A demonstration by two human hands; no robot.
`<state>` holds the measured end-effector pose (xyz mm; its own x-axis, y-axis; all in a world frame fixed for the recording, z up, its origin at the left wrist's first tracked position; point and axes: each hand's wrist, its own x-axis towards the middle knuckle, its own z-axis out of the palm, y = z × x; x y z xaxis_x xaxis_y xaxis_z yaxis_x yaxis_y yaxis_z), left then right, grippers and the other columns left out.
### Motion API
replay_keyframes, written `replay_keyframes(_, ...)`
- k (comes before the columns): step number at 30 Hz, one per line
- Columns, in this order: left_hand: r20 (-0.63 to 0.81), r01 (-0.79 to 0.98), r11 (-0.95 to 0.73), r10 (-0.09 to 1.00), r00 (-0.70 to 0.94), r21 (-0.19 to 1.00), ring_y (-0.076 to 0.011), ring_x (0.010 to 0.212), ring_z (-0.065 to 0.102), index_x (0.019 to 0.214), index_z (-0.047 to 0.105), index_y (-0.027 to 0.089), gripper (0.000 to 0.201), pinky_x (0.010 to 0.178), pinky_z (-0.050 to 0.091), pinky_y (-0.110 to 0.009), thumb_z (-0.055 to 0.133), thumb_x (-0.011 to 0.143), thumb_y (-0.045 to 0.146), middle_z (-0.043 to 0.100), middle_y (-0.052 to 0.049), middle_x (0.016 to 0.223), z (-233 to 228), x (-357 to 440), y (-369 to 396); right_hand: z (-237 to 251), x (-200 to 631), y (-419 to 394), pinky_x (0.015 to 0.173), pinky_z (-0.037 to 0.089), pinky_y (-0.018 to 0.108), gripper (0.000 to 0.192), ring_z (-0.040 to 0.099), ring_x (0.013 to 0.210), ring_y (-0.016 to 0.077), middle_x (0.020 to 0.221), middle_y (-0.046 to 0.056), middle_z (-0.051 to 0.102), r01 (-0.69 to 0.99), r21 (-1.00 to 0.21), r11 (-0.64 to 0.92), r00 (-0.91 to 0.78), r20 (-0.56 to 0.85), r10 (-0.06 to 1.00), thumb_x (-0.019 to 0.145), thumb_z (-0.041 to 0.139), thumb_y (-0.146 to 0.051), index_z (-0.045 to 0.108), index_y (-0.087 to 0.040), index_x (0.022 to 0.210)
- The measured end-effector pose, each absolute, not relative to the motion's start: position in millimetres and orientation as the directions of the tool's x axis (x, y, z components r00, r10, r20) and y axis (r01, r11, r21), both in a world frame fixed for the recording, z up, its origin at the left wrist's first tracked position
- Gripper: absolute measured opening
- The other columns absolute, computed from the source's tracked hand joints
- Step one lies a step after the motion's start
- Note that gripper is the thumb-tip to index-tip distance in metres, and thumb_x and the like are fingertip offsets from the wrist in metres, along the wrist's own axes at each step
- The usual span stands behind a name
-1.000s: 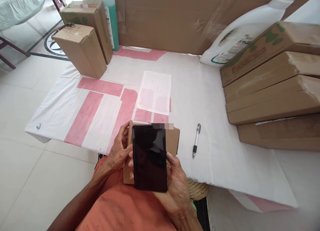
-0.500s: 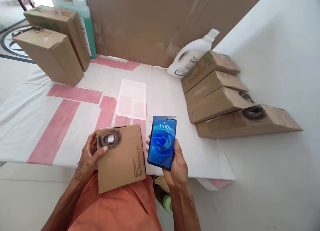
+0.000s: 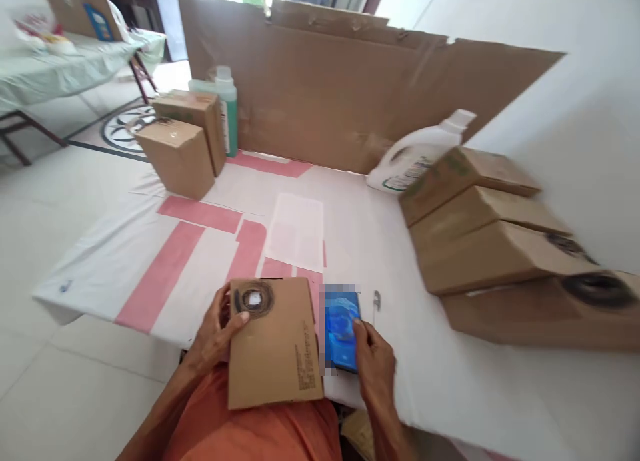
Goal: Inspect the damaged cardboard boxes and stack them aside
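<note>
Low in the frame, the left hand (image 3: 216, 338) grips a cardboard box (image 3: 273, 344); just right, the right hand (image 3: 377, 364) holds a lit smartphone (image 3: 343, 334).

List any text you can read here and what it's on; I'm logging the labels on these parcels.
Nothing reads clearly.
Small cardboard box held by left hand: dark print along its right edge, too small.
Phone in right hand: lit blue screen, blurred.
White jug: label blurred.
Green bottle: label unreadable.

Pale tiled floor (image 3: 60, 201), white wall (image 3: 565, 134) at right, a cloth-covered side table (image 3: 65, 64) far left, daylight beyond.
</note>
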<state>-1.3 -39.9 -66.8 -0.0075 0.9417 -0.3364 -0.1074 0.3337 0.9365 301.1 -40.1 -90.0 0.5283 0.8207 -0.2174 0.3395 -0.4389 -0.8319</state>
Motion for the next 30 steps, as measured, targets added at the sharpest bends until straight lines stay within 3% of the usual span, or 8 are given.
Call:
replay_keyframes(6, -0.312, -0.052, 0.317, 0.946, 0.087, 0.947, -0.0375, 0.127, 0.069, 0.160, 0.041, 0.019, 0.098, 0.108, 0.055, -0.053, 0.080, 0.085, 0.067, 0.064, -0.021, 0.145, -72.9, -15.2, -47.5, -97.6, 320.1, -34.0, 0.078, 0.050, 0.050, 0.048, 0.065, 0.075, 0.0372, 0.079, 0.015, 0.074, 0.589, -0.655, -0.473, 0.484, -0.183, 0.856, 0.071, 0.054, -0.072, 0.067, -0.026, 0.081)
replay_keyframes(10, -0.301, -0.057, 0.307, 0.949, 0.098, 0.950, -0.0360, 0.128, 0.068, 0.160, 0.042, 0.021, 0.093, 0.110, 0.053, -0.052, 0.077, 0.087, 0.066, 0.064, -0.019, 0.147, -74.1, -18.1, -50.6, -106.6, 327.8, -33.5, 0.084, 0.055, 0.058, 0.051, 0.071, 0.083, 0.0420, 0.091, 0.021, 0.076, 0.714, -0.575, -0.399, 0.421, -0.103, 0.901, 0.076, 0.048, -0.069, 0.070, -0.024, 0.087)
replay_keyframes(13, -0.297, -0.034, 0.302, 0.949, 0.103, 0.953, -0.0352, 0.125, 0.069, 0.159, 0.046, 0.023, 0.089, 0.107, 0.054, -0.052, 0.078, 0.087, 0.065, 0.066, -0.017, 0.144, -73.6, -19.2, -49.3, -100.0, 320.1, -34.5, 0.090, 0.055, 0.063, 0.067, 0.070, 0.099, 0.0478, 0.105, 0.027, 0.075, 0.755, -0.559, -0.343, 0.409, -0.007, 0.912, 0.076, 0.052, -0.075, 0.076, -0.018, 0.101)
replay_keyframes(16, -0.264, -0.028, 0.268, 0.959, 0.106, 0.963, -0.0341, 0.119, 0.072, 0.158, 0.050, 0.023, 0.087, 0.102, 0.057, -0.050, 0.080, 0.086, 0.062, 0.070, -0.017, 0.141, -72.5, -27.4, -42.9, -83.9, 290.8, -32.2, 0.088, 0.058, 0.058, 0.079, 0.073, 0.104, 0.0447, 0.118, 0.025, 0.077, 0.655, -0.678, -0.334, 0.339, -0.132, 0.932, 0.080, 0.055, -0.084, 0.077, -0.017, 0.115)
replay_keyframes(19, -0.189, -0.029, 0.190, 0.981, 0.048, 0.981, -0.0325, 0.115, 0.074, 0.156, 0.053, 0.021, 0.083, 0.098, 0.059, -0.047, 0.081, 0.087, 0.057, 0.070, -0.018, 0.142, -68.0, -51.2, -27.3, -66.2, 241.1, -17.4, 0.087, 0.060, 0.048, 0.067, 0.075, 0.107, 0.0376, 0.119, 0.016, 0.081, 0.410, -0.873, -0.263, -0.075, -0.320, 0.944, 0.090, 0.059, -0.081, 0.078, -0.022, 0.115)
replay_keyframes(22, -0.100, -0.015, 0.099, 0.993, -0.055, 0.995, -0.0331, 0.123, 0.071, 0.157, 0.052, 0.021, 0.079, 0.102, 0.058, -0.046, 0.078, 0.090, 0.055, 0.066, -0.018, 0.149, -54.9, -92.9, -1.7, -51.0, 182.3, 17.4, 0.087, 0.058, 0.045, 0.056, 0.073, 0.110, 0.0350, 0.121, 0.014, 0.080, 0.253, -0.957, -0.140, -0.326, -0.221, 0.919, 0.094, 0.066, -0.069, 0.075, -0.021, 0.120)
replay_keyframes(25, 0.004, 0.031, 0.000, 0.990, -0.138, 1.000, -0.0340, 0.133, 0.067, 0.155, 0.053, 0.022, 0.076, 0.107, 0.057, -0.044, 0.079, 0.090, 0.052, 0.065, -0.017, 0.151, -35.7, -142.5, 30.8, -39.1, 123.4, 68.6, 0.084, 0.056, 0.043, 0.053, 0.070, 0.110, 0.0324, 0.127, 0.014, 0.076, 0.212, -0.977, 0.004, -0.340, -0.070, 0.938, 0.092, 0.070, -0.058, 0.068, -0.020, 0.130)
replay_keyframes(30, 0.175, 0.133, -0.138, 0.931, -0.322, 0.981, -0.0328, 0.138, 0.061, 0.132, 0.067, 0.020, 0.057, 0.115, 0.051, -0.043, 0.080, 0.085, 0.050, 0.072, -0.013, 0.139, -21.1, -208.4, 93.8, -35.7, 33.2, 153.5, 0.097, 0.055, 0.046, 0.062, 0.058, 0.130, 0.0320, 0.145, 0.015, 0.060, 0.189, -0.965, 0.181, -0.296, 0.120, 0.948, 0.084, 0.071, -0.032, 0.055, -0.023, 0.143)
